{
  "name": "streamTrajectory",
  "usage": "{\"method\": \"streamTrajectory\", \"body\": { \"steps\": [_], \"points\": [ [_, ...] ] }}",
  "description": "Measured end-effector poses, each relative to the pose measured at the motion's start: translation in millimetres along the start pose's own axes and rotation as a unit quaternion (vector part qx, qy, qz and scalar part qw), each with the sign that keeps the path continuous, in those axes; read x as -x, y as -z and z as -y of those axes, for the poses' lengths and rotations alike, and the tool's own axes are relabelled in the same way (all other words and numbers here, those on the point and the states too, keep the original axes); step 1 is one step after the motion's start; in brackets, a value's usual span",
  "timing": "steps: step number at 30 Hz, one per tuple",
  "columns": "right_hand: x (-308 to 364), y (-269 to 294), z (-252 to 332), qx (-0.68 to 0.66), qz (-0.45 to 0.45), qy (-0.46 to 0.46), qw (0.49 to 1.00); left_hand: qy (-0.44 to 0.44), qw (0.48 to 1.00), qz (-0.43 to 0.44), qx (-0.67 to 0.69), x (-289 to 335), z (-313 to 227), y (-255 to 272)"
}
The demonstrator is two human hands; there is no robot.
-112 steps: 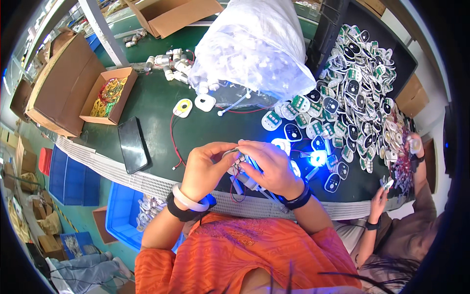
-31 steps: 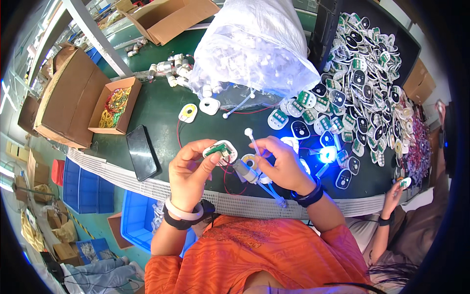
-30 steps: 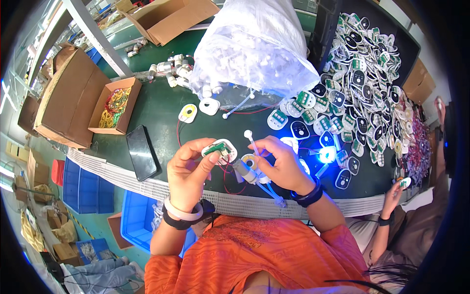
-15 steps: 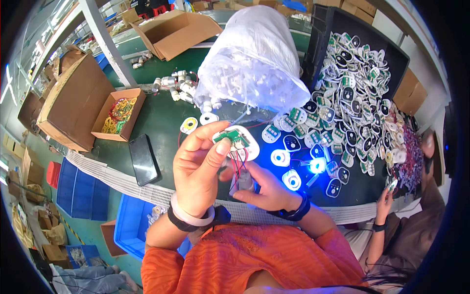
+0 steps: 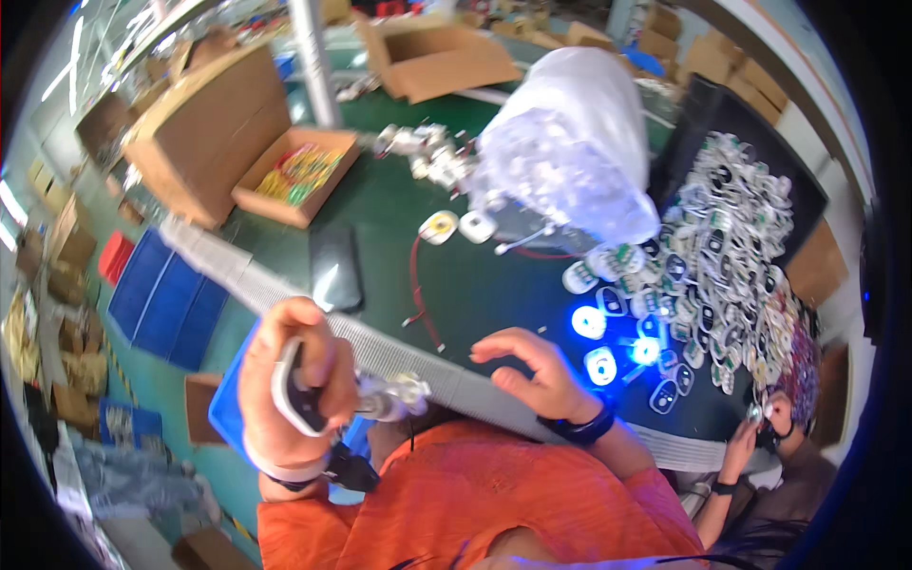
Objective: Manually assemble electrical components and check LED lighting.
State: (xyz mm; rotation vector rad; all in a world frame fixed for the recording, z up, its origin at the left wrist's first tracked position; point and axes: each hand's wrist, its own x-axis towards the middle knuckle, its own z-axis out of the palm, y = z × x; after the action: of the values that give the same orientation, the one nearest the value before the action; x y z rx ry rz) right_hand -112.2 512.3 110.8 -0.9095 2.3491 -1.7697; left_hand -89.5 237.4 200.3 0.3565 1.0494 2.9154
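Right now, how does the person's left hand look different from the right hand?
The left hand grips a rounded white-and-black part, while the right hand looks empty. The left hand is curled up; the right hand is loosely open, thumb apart. The left hand has a pale bracelet at its wrist; the right hand shows just a dark wristband. Both hands are bare, without gloves.
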Motion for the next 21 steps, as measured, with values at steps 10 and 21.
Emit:
{"method": "streamTrajectory", "body": {
  "steps": [10,21],
  "points": [
    [-16,-7,-20,0.029,0.161,-0.207,0.965,-0.130,0.877,-0.289,-0.362,81,-66,145],
    [-12,-8,-33,-0.074,0.116,-0.315,0.939,0.136,0.635,-0.302,-0.698,137,12,416]
  ]
}}
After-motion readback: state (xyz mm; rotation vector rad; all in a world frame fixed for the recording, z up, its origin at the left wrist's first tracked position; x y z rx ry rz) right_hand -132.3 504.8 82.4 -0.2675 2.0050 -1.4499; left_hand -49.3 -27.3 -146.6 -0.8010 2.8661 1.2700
